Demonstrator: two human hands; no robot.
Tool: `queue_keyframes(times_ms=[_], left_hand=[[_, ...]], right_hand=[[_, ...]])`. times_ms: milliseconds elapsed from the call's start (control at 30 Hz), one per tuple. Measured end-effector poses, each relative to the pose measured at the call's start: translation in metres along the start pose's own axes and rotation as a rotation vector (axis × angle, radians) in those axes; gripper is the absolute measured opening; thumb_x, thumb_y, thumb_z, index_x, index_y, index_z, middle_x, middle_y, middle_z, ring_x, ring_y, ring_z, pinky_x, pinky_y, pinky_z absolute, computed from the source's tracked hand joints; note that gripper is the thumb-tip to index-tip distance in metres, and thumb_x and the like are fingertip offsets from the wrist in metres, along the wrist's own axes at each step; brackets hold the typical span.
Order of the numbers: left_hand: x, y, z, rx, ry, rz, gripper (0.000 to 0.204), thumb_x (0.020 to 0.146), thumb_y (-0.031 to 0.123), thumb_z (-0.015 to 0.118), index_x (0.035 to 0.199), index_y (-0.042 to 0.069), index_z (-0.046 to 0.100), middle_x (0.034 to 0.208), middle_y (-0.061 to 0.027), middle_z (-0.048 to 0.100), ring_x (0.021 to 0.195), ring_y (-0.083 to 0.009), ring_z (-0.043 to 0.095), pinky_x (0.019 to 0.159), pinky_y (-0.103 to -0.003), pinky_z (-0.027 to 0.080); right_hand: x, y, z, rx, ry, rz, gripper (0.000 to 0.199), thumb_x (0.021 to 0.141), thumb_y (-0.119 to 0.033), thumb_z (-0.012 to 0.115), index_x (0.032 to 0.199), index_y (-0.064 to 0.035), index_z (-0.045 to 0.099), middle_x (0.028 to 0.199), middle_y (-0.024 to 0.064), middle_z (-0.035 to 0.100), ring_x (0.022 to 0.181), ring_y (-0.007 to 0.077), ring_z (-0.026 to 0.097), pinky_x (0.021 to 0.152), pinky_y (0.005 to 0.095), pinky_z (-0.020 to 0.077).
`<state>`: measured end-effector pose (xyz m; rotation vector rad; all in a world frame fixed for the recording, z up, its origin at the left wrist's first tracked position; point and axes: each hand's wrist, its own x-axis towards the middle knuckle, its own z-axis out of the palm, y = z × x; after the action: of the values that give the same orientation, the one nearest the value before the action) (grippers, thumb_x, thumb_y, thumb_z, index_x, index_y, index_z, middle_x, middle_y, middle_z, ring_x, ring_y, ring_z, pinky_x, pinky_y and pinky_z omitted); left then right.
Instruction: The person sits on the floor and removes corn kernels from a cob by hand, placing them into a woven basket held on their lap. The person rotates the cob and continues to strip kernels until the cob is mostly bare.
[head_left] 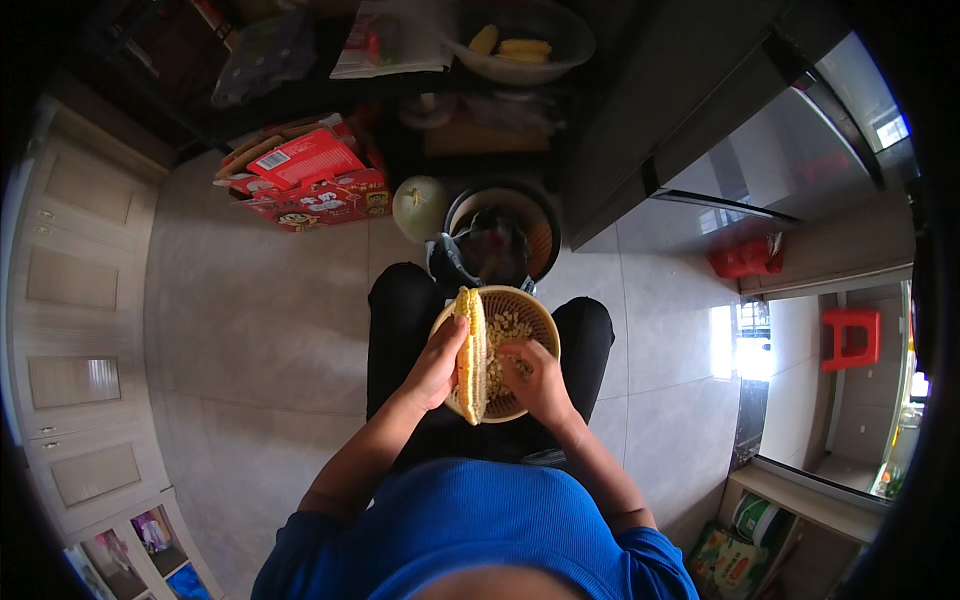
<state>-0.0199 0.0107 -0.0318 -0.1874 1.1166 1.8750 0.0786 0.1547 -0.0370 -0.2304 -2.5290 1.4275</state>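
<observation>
Left hand (437,362) gripping corn cob (471,352) upright over woven basket (535,318) on lap, fingers wrapped round it. Right hand (535,380) pressing against cob's kernels, fingers curled together. Loose kernels (508,330) lying in basket. Bin (500,240) standing just beyond knees.

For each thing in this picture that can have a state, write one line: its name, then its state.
Left hand: gripping the corn cob.
Corn cob: held upright over the basket, partly stripped.
Right hand: fingers at the cob's side, picking kernels.
Woven basket: on the lap, holding loose kernels.
Bin: open.
Bowl: holding yellow cobs.
Red carton: flaps open.
</observation>
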Motion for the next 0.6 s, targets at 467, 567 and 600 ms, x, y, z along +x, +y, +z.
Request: queue_keyframes(times_ms=[467, 567, 600], left_hand=[[0.001, -0.021, 0.025, 0.119, 0.061, 0.194, 0.045, 0.094, 0.037, 0.038, 0.127, 0.005, 0.037, 0.113, -0.0073, 0.048, 0.103, -0.0134, 0.047, 0.087, -0.027, 0.039], [0.001, -0.023, 0.027, 0.219, 0.124, 0.223, 0.045, 0.094, 0.037, 0.037, 0.127, 0.005, 0.037, 0.112, -0.0076, 0.048, 0.102, -0.0139, 0.047, 0.087, -0.027, 0.039], [0.002, -0.021, 0.028, 0.246, 0.115, 0.245, 0.045, 0.094, 0.037, 0.037, 0.127, 0.005, 0.037, 0.112, -0.0077, 0.048, 0.102, -0.0141, 0.047, 0.087, -0.027, 0.039]], right_hand=[[0.019, -0.023, 0.015, 0.563, 0.174, 0.441, 0.014, 0.082, -0.009, 0.061, 0.087, -0.0006, 0.051, 0.074, 0.0021, 0.055, 0.067, 0.0066, 0.051, 0.061, 0.0202, 0.0442], [0.016, -0.024, 0.017, 0.466, 0.167, 0.423, 0.014, 0.082, -0.009, 0.06, 0.088, -0.0005, 0.051, 0.075, 0.0037, 0.056, 0.068, 0.008, 0.052, 0.062, 0.0212, 0.0445], [0.017, -0.026, 0.016, 0.455, 0.182, 0.41, 0.014, 0.082, -0.009, 0.06, 0.088, -0.0003, 0.051, 0.075, 0.0045, 0.056, 0.067, 0.0084, 0.053, 0.062, 0.0216, 0.0446]])
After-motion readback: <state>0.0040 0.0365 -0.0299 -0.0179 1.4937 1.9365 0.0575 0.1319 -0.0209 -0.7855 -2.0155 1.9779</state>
